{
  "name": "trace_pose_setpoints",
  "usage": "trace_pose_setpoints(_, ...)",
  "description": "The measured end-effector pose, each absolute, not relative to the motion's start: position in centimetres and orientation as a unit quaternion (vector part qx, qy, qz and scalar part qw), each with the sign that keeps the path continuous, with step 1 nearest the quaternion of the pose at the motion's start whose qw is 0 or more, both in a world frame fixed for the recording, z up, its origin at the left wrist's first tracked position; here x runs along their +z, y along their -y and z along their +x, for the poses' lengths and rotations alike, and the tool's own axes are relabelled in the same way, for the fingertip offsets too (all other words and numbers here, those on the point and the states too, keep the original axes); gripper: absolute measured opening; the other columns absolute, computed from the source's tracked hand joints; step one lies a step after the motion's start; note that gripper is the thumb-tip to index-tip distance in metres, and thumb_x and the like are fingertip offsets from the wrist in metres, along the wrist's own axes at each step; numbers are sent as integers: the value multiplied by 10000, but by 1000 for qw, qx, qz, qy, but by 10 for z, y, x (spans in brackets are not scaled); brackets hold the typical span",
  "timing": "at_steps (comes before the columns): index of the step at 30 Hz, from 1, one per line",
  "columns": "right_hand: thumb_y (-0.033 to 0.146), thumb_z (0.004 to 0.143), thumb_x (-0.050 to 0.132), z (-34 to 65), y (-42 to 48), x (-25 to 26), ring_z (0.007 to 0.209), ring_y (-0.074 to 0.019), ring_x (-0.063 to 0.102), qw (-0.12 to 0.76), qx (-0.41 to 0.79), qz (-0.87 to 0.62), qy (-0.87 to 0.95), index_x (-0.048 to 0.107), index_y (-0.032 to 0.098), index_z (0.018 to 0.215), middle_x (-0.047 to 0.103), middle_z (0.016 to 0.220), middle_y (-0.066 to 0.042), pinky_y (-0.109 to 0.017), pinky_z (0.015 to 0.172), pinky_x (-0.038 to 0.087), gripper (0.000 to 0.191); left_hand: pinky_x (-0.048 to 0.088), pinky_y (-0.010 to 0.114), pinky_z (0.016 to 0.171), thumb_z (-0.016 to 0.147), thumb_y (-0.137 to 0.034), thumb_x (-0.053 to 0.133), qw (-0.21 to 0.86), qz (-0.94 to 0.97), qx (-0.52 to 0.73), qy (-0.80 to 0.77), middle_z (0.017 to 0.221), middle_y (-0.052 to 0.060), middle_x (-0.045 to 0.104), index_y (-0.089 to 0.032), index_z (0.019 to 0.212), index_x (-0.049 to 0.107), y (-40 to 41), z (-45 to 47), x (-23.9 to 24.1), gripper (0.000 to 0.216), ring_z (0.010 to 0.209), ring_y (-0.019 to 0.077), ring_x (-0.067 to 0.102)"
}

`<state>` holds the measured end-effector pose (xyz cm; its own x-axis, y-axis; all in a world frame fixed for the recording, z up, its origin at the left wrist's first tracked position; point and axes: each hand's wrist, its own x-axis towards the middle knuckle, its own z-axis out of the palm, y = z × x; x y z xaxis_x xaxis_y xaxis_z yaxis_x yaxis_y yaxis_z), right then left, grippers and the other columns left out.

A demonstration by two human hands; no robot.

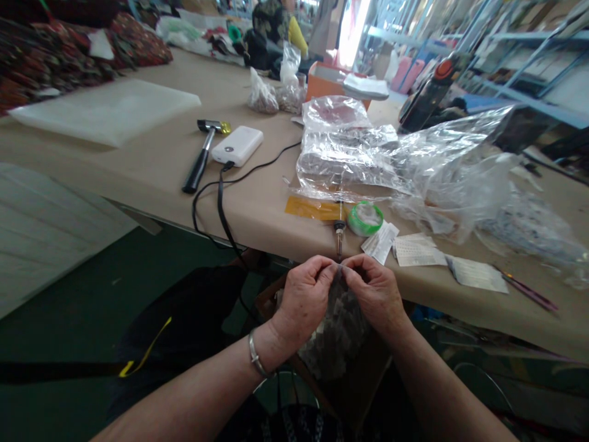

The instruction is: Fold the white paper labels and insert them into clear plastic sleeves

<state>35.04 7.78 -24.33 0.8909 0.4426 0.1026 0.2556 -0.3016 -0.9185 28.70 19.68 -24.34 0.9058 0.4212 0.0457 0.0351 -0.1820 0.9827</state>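
My left hand [309,291] and my right hand [373,293] meet at the table's front edge, thumbs and fingertips pinched together. Whatever lies between the fingertips is too small to make out. Just beyond them, a thin tool like a soldering iron [339,230] points toward the fingers. Beside it lie a green-rimmed roll of tape [365,218] and an amber strip [309,209]. White printed labels [418,250] are spread to the right. Under my hands, an open cardboard box [368,383] holds crumpled clear plastic scraps [338,337].
Clear plastic bags [350,147] cover the right of the table [257,209]. A white power bank [238,146] with a black cable and a hammer [202,153] lie left. Tweezers [529,291] rest near the right edge. An orange box [322,80] and a white slab [108,110] stand farther back.
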Motion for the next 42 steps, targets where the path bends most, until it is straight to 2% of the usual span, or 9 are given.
trace_pose_setpoints(19,253,787,552,354,-82,-248,582,-108,478,546,45,-806,225,577,186,734,541,626,29,-217,553,387,90,413,194,622,842,-265,509,615,754,170,-153,692,-6,619,-160,781,636,-199,295,-248,176,647,110,530)
trace_pose_setpoints(23,306,801,589,346,-76,-248,625,-126,551,561,62,-794,225,609,189,840,610,693,11,-227,593,441,125,422,193,621,845,-272,516,615,758,162,-145,704,-5,636,-162,786,641,-199,288,-244,176,651,110,543)
trace_pose_setpoints(26,306,817,601,340,-60,-243,643,-138,593,500,34,-822,271,617,212,892,650,739,3,-236,620,470,122,440,207,632,839,-288,530,621,757,136,-150,705,2,654,-170,785,652,-201,279,-245,178,656,123,570)
trace_pose_setpoints(29,259,853,557,345,-39,-236,669,-146,590,386,-82,-851,345,616,223,812,641,731,-6,-253,662,475,80,471,241,704,809,-300,569,618,756,125,-174,794,24,700,-182,845,687,-206,275,-253,171,740,159,622)
trace_pose_setpoints(31,254,854,550,355,-26,-235,823,-194,595,306,-176,-861,367,630,214,903,658,854,-49,-312,779,477,102,466,274,826,783,-287,597,613,754,131,-196,958,47,711,-187,956,695,-210,275,-261,222,885,189,637)
trace_pose_setpoints(33,281,837,572,367,-16,-238,1045,-271,536,212,-232,-876,365,612,191,1074,638,1077,-105,-415,917,426,257,438,301,910,763,-276,611,608,753,132,-216,1050,60,695,-185,1008,691,-212,276,-268,273,981,208,623)
trace_pose_setpoints(36,271,833,574,377,-9,-246,1210,-320,426,109,-238,-893,365,567,194,1201,574,1257,-101,-518,1029,296,375,444,314,889,745,-277,616,603,756,112,-229,977,55,714,-191,919,716,-213,274,-274,218,937,218,633)
trace_pose_setpoints(39,227,862,543,380,-5,-254,1183,-282,471,106,-259,-886,370,611,244,1144,639,1180,-38,-524,1065,225,290,458,285,795,746,-277,605,607,761,89,-212,857,35,719,-201,815,719,-207,271,-274,154,829,199,635)
trace_pose_setpoints(42,213,868,549,381,-2,-256,1102,-236,548,154,-284,-867,380,664,267,1014,697,1057,0,-500,1070,227,194,449,255,698,759,-287,590,625,756,62,-185,754,27,693,-182,762,708,-196,270,-270,158,743,172,610)
